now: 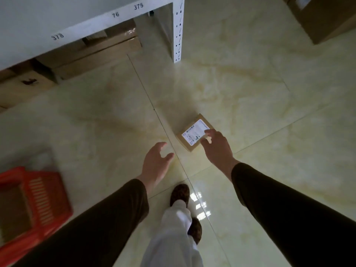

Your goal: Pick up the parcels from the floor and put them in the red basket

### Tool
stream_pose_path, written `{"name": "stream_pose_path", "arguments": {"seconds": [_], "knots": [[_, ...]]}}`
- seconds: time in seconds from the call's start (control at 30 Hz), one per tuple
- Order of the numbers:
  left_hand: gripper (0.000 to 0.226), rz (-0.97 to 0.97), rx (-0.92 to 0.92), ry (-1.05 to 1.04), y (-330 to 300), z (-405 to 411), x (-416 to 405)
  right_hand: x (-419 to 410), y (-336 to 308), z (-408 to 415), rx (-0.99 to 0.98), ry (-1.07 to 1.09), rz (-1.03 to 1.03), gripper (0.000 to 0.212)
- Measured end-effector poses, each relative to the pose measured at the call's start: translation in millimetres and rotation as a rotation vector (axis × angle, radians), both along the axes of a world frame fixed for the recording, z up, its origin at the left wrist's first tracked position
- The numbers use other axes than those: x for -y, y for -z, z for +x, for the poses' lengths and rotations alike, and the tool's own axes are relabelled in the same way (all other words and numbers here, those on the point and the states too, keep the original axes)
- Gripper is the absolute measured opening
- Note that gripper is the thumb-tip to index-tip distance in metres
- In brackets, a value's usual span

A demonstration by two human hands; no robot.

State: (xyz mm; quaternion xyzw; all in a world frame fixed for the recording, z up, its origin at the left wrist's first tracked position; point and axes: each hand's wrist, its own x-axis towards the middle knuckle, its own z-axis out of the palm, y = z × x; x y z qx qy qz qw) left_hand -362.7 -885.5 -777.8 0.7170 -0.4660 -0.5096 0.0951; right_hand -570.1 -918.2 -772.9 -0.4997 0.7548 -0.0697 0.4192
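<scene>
Along the upper left of the frame a white shelf carries printed numbers on its edge: 378, 76 and 375. Brown boxes sit beneath it. At centre right a small brown parcel lies on the glossy tiled floor, its white label facing up; the print is too small to read. The right hand is spread wide over the parcel's near corner, fingertips at the label's edge, holding nothing. The left hand is open and empty, just left of the parcel, apart from it. The red basket stands at lower left, well apart.
</scene>
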Motion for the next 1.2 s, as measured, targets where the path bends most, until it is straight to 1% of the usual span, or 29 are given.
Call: {"name": "stream_pose_path", "arguments": {"seconds": [0.1, 0.2, 0.43, 0.5, 0.67, 0.73, 0.8, 0.9, 0.93, 1.03, 1.07, 1.13, 1.2], "knots": [[0.061, 0.081, -0.007, -0.11, 27.2, -17.7, 18.3, 23.0, 23.1, -16.3, -0.035, -0.045, 0.034, 0.05], [0.068, 0.142, -0.028, -0.218, 56.8, -36.3, 34.3, 44.8, 50.1, -30.8, -0.031, -0.068, 0.072, 0.053], [0.074, 0.195, -0.073, -0.373, 132.3, -80.2, 66.2, 93.8, 132.6, -54.3, -0.04, -0.117, 0.17, 0.061], [0.07, 0.218, -0.079, -0.415, 153.3, -88.9, 71.5, 104.7, 156.5, -53.2, -0.026, -0.139, 0.2, 0.062], [0.041, 0.278, -0.113, -0.513, 199.1, -99.5, 76.0, 119.8, 206.4, -52.9, -0.011, -0.158, 0.312, 0.066], [0.036, 0.305, -0.158, -0.565, 208.1, -102.1, 75.2, 120.5, 217.1, -54.3, 0.006, -0.14, 0.361, 0.065], [0.034, 0.324, -0.208, -0.627, 213.5, -104.3, 74.3, 119.7, 222.6, -55.5, 0.019, -0.127, 0.369, 0.063], [0.037, 0.312, -0.278, -0.7, 211.6, -103.7, 73.4, 119.7, 221.8, -53.1, 0.007, -0.136, 0.325, 0.045], [0.039, 0.298, -0.29, -0.712, 208.0, -101.8, 72.5, 119.8, 219.4, -52.1, 0.007, -0.146, 0.307, 0.043], [0.046, 0.219, -0.314, -0.767, 180.8, -91.7, 68.5, 118.8, 206.0, -48.0, -0.001, -0.181, 0.261, 0.05], [0.047, 0.185, -0.314, -0.792, 167.2, -86.7, 66.9, 118.2, 198.6, -44.4, 0.002, -0.191, 0.245, 0.05], [0.05, 0.106, -0.296, -0.838, 137.7, -73.6, 62.6, 113.7, 153.3, -24.4, 0.017, -0.21, 0.228, 0.043], [0.052, 0.026, -0.249, -0.852, 106.3, -56.2, 57.1, 108.8, 114.5, -4.5, 0.019, -0.224, 0.196, 0.042]]}}
